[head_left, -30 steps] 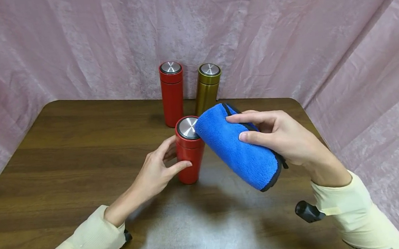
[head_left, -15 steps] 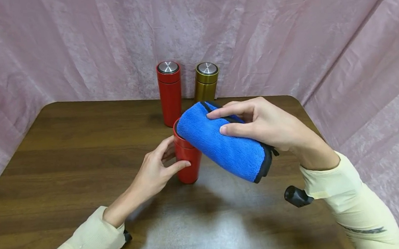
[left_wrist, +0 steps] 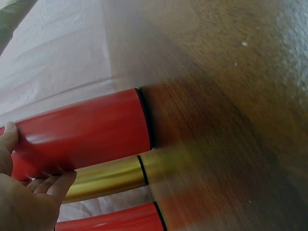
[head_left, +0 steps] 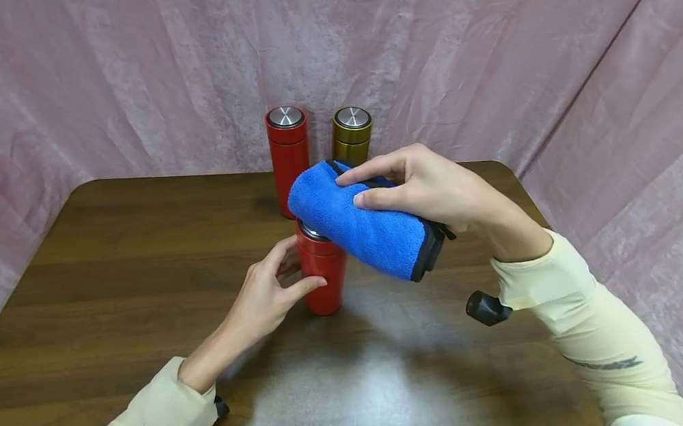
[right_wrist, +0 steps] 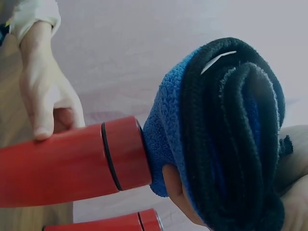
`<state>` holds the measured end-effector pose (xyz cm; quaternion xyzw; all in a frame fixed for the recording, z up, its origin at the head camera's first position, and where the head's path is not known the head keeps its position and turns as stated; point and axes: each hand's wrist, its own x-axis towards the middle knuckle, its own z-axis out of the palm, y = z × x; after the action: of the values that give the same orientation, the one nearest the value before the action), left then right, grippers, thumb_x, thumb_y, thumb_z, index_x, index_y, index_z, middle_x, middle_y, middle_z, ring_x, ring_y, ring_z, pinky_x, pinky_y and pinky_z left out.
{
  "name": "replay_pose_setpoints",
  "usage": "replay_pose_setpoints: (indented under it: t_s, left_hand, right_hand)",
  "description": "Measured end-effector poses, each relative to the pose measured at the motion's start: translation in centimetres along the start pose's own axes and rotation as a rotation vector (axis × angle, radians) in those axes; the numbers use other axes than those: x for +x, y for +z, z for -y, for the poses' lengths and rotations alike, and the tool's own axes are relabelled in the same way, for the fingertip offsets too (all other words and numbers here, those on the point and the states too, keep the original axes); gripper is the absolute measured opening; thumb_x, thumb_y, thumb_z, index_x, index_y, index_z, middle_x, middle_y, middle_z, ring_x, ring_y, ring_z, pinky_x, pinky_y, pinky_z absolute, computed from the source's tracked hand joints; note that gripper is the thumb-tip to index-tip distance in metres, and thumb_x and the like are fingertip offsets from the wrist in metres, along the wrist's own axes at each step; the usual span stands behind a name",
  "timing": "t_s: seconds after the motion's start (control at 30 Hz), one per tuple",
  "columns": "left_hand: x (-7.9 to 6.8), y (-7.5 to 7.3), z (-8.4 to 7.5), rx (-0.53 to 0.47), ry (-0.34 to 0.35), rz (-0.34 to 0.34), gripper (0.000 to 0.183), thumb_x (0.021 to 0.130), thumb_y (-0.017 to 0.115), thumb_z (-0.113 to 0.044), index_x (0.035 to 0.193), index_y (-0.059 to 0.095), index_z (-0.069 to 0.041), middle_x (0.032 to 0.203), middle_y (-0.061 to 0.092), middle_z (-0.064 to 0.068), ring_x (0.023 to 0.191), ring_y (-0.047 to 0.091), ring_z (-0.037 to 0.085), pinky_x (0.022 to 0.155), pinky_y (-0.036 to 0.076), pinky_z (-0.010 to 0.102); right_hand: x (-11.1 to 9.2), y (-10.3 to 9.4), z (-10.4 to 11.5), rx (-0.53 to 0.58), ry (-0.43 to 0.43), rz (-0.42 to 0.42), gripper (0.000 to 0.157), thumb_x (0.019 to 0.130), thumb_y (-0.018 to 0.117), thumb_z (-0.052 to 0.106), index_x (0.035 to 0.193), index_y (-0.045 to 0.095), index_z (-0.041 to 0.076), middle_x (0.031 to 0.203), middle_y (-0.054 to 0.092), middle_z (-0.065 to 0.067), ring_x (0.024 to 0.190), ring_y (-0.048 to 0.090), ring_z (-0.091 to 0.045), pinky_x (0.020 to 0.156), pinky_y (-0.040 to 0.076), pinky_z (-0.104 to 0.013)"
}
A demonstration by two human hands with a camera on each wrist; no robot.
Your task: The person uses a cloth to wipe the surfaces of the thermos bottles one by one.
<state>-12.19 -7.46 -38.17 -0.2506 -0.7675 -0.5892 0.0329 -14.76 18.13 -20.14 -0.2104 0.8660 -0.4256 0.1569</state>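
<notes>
A red thermos flask point(head_left: 325, 280) stands upright on the wooden table, and my left hand point(head_left: 270, 281) grips its side, thumb in front. Over its top lies a rolled blue towel point(head_left: 364, 231) with black edging, which my right hand point(head_left: 432, 187) holds from above, finger and thumb pressing into the plush. Only a sliver of the flask's silver lid point(head_left: 311, 231) shows under the towel. In the right wrist view, the towel point(right_wrist: 166, 110) touches the lid end of the flask point(right_wrist: 62, 163). The left wrist view shows fingers point(left_wrist: 60, 185) around the flask body point(left_wrist: 91, 132).
Behind the held flask stand another red thermos flask point(head_left: 289, 153) and a gold thermos flask point(head_left: 351, 140), the latter partly hidden by the towel. Pink curtains point(head_left: 181, 84) hang along the table's point(head_left: 107, 277) back and right side.
My right hand has carried the towel left and farther back across the flask's top, covering more of the lid than at first. My left hand and the flask stay in place.
</notes>
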Motion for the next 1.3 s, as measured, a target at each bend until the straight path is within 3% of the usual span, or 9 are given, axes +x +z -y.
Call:
replay_pose_setpoints:
  t_s: [0.3, 0.7, 1.03, 1.3]
  left_hand:
    - [0.0, 0.0, 0.0, -0.001, -0.023, -0.004, 0.068, 0.084, 0.086, -0.005, 0.143, 0.053, -0.001, 0.131, 0.068, 0.015, 0.119, 0.067, 0.028, 0.099, 0.056, 0.036]
    - [-0.1, 0.1, -0.1, 0.009, -0.009, -0.018, 0.068, 0.082, 0.087, -0.006, 0.142, 0.055, -0.001, 0.129, 0.069, 0.015, 0.119, 0.067, 0.028, 0.1, 0.055, 0.036]
    - [-0.1, 0.1, 0.0, 0.0, -0.006, -0.021, 0.068, 0.082, 0.087, -0.005, 0.141, 0.055, -0.001, 0.128, 0.069, 0.015, 0.118, 0.067, 0.027, 0.099, 0.056, 0.035]
    - [-0.1, 0.1, -0.1, -0.002, -0.009, -0.018, 0.067, 0.083, 0.086, -0.005, 0.142, 0.054, -0.002, 0.129, 0.069, 0.015, 0.118, 0.067, 0.028, 0.099, 0.056, 0.037]
  right_hand:
    - [0.4, -0.6, -0.6, -0.057, 0.024, -0.037, 0.035, 0.099, 0.071, 0.025, 0.134, 0.071, 0.018, 0.133, 0.066, -0.008, 0.105, 0.065, -0.03, 0.087, 0.055, -0.042]
    - [-1.7, -1.1, -1.5, -0.042, 0.075, -0.05, 0.039, 0.099, 0.071, 0.027, 0.137, 0.069, 0.02, 0.136, 0.064, -0.01, 0.105, 0.067, -0.032, 0.085, 0.059, -0.041]
    - [-3.8, -0.7, -1.5, -0.084, 0.006, -0.051, 0.034, 0.099, 0.073, 0.025, 0.133, 0.072, 0.019, 0.137, 0.064, -0.002, 0.105, 0.067, -0.028, 0.083, 0.06, -0.041]
    - [-3.8, -0.2, -0.8, -0.098, -0.058, 0.003, 0.035, 0.099, 0.071, 0.022, 0.134, 0.071, 0.018, 0.137, 0.063, -0.002, 0.104, 0.068, -0.028, 0.082, 0.061, -0.041]
